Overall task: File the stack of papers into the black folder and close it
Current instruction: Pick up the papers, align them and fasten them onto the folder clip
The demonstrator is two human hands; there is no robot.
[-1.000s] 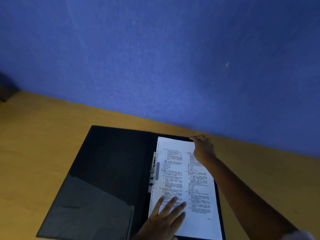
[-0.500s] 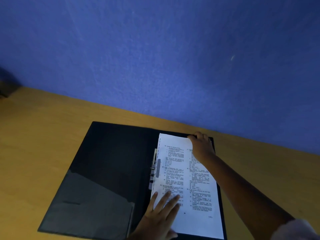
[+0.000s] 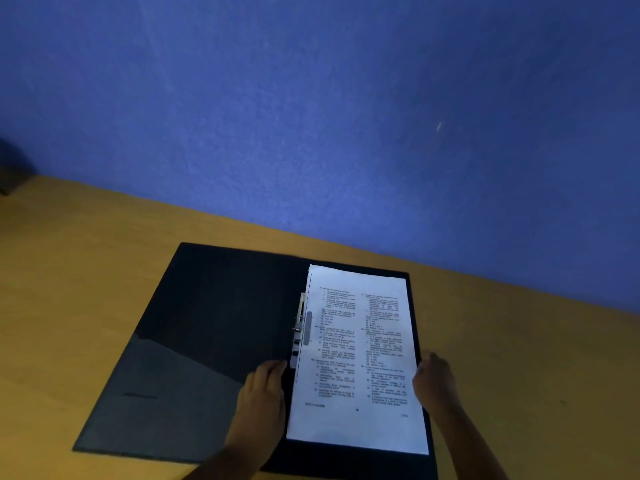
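Note:
The black folder (image 3: 207, 323) lies open and flat on the wooden table (image 3: 69, 258). A white stack of papers (image 3: 360, 344) with printed text lies on its right half, its left edge against the metal clip (image 3: 300, 327) at the spine. My left hand (image 3: 263, 396) rests on the folder by the stack's lower left edge, fingers together and curled against it, just below the clip. My right hand (image 3: 434, 382) holds the stack's right edge at about the same height, thumb on the paper.
The folder's left cover has a glossy slanted pocket (image 3: 156, 393). A blue wall (image 3: 346, 116) rises close behind the table. A dark object (image 3: 10, 178) sits at the far left edge. Bare wood surrounds the folder on both sides.
My right hand came back from the stack's top corner to its right edge. My left hand slid off the page to the left edge. The stack sits straighter in the folder.

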